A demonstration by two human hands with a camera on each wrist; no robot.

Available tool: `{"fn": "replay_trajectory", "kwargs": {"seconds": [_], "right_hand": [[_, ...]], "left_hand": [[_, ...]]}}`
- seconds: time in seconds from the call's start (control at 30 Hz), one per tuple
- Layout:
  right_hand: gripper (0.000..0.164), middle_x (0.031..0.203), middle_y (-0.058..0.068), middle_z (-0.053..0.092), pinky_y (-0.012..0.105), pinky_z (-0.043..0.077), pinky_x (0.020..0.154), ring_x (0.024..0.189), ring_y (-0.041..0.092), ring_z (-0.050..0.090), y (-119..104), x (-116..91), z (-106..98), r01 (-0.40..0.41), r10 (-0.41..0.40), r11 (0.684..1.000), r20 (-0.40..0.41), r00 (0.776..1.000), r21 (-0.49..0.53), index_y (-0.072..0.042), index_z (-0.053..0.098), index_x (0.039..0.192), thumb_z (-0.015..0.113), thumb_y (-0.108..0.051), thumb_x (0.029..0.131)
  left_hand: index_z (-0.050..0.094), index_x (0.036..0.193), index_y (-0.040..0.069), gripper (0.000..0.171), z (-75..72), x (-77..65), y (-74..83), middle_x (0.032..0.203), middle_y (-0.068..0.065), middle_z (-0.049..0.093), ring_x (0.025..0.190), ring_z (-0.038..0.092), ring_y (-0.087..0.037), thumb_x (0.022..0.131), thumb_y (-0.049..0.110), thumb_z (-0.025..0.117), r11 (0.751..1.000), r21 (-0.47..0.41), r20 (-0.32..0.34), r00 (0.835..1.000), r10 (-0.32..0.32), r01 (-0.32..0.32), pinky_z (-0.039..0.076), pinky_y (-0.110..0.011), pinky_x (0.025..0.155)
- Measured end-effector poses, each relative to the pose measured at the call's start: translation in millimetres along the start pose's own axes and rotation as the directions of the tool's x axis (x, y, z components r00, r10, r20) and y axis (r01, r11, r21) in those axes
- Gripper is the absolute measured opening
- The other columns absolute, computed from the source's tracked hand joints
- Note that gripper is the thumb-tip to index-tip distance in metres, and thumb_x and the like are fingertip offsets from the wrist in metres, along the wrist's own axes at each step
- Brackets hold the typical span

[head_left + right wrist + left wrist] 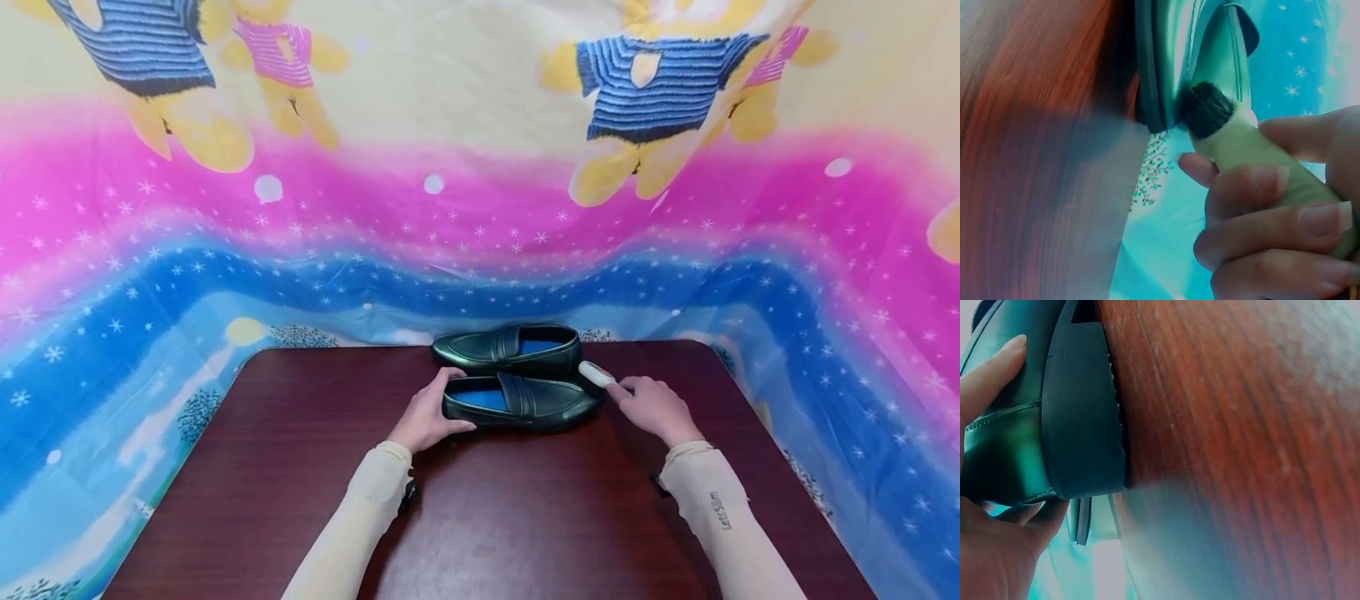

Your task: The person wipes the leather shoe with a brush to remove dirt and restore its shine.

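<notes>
Two dark leather loafers with blue insoles are on the table, one behind the other. My left hand grips the near loafer around its heel end. The left wrist view shows my thumb on the side of the loafer, above the thick heel, and other fingers behind it. A pale-handled shoe brush is in my right hand, fingers wrapped about the handle. Its dark bristles are right at the toe of the near loafer in the right wrist view.
The far loafer stands close behind the near one, at the back edge of the dark red-brown wooden table. A patterned cloth with bears and snowflakes hangs behind and around the table.
</notes>
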State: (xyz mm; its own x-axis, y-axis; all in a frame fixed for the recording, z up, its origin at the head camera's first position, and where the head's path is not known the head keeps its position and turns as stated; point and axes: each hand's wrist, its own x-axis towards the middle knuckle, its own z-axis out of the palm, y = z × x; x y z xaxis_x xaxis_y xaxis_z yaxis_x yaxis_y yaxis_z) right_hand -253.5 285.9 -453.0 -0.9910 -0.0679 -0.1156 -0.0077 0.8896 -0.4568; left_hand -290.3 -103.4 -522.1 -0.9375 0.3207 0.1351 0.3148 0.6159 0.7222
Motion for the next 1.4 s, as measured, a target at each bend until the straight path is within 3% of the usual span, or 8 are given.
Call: {"fn": "replay_trajectory", "kwargs": {"seconds": [0.47,0.63,0.8,0.9,1.0,1.13,1.23,1.4], "right_hand": [[0.053,0.097,0.012,0.069,0.037,0.04,0.063,0.074,0.023,0.054,-9.1,-4.5,6.4,0.006,-0.005,1.0,-0.061,0.998,0.021,0.002,0.062,0.136,0.055,-0.042,0.106],[0.053,0.102,0.014,0.069,0.037,0.041,0.066,0.077,0.022,0.055,-7.8,-6.5,6.7,0.008,-0.005,0.999,-0.051,0.999,0.053,0.001,0.063,0.135,0.056,-0.042,0.106],[0.051,0.104,0.012,0.069,0.036,0.041,0.067,0.078,0.022,0.054,-7.0,-8.6,8.8,0.011,-0.007,0.997,-0.05,0.999,0.075,0.001,0.063,0.135,0.057,-0.041,0.106],[0.051,0.092,0.01,0.066,0.036,0.04,0.065,0.073,0.021,0.052,-7.5,-10.2,11.5,0.006,-0.001,0.996,-0.058,0.998,0.094,0.0,0.064,0.135,0.056,-0.041,0.106],[0.051,0.08,0.006,0.058,0.035,0.038,0.063,0.067,0.02,0.048,-7.1,-12.4,9.7,0.005,0.003,0.992,-0.061,0.998,0.129,-0.002,0.064,0.135,0.056,-0.042,0.106],[0.052,0.078,0.003,0.055,0.035,0.039,0.063,0.067,0.019,0.047,-7.3,-15.7,9.1,0.02,-0.008,0.983,-0.066,0.998,0.18,-0.002,0.064,0.135,0.057,-0.045,0.106],[0.052,0.08,0.005,0.056,0.035,0.039,0.065,0.069,0.019,0.047,-9.6,-17.3,11.6,0.044,-0.026,0.977,-0.087,0.996,0.209,-0.003,0.064,0.135,0.056,-0.046,0.106],[0.05,0.08,0.006,0.054,0.034,0.038,0.061,0.065,0.018,0.043,-11.8,-19.0,10.7,0.099,-0.066,0.958,-0.129,0.989,0.268,-0.005,0.064,0.135,0.056,-0.046,0.106]], "left_hand": [[0.027,0.161,0.025,0.108,-0.7,-1.3,-6.0,0.16,-0.01,0.044,0.145,0.046,-0.033,0.077,0.038,0.093,0.991,-0.133,0.008,1.0,-0.001,0.002,0.043,-0.058,0.112],[0.04,0.157,0.027,0.095,-5.6,-2.2,-2.0,0.157,-0.006,0.049,0.143,0.048,-0.032,0.08,0.06,0.084,0.989,-0.09,0.026,0.993,-0.116,0.118,0.042,-0.058,0.113],[0.044,0.158,0.017,0.096,-12.6,-6.5,6.7,0.159,-0.011,0.048,0.144,0.047,-0.037,0.087,0.08,0.058,0.961,-0.034,0.049,0.961,-0.273,0.275,0.038,-0.061,0.114],[0.041,0.159,0.01,0.092,-16.5,-9.7,11.7,0.161,-0.016,0.043,0.14,0.051,-0.04,0.094,0.073,0.055,0.935,-0.123,0.084,0.942,-0.324,0.332,0.048,-0.057,0.108],[0.051,0.15,0.007,0.064,-16.5,-7.6,18.7,0.151,-0.019,0.052,0.126,0.06,-0.038,0.103,0.05,0.054,0.899,-0.25,0.103,0.933,-0.345,0.36,0.061,-0.05,0.085],[0.055,0.146,0.006,0.048,-13.0,-6.0,25.4,0.147,-0.019,0.054,0.12,0.057,-0.034,0.105,0.028,0.042,0.873,-0.32,0.08,0.928,-0.363,0.369,0.061,-0.042,0.07],[0.054,0.148,0.008,0.049,-11.1,-10.0,25.7,0.15,-0.018,0.051,0.122,0.053,-0.033,0.106,0.024,0.035,0.888,-0.301,0.045,0.935,-0.351,0.348,0.059,-0.04,0.07],[0.064,0.137,0.009,0.045,-6.5,-7.8,24.8,0.137,-0.013,0.063,0.12,0.057,-0.032,0.105,0.013,0.032,0.962,-0.191,-0.141,0.965,-0.223,0.194,0.053,-0.047,0.091]]}}
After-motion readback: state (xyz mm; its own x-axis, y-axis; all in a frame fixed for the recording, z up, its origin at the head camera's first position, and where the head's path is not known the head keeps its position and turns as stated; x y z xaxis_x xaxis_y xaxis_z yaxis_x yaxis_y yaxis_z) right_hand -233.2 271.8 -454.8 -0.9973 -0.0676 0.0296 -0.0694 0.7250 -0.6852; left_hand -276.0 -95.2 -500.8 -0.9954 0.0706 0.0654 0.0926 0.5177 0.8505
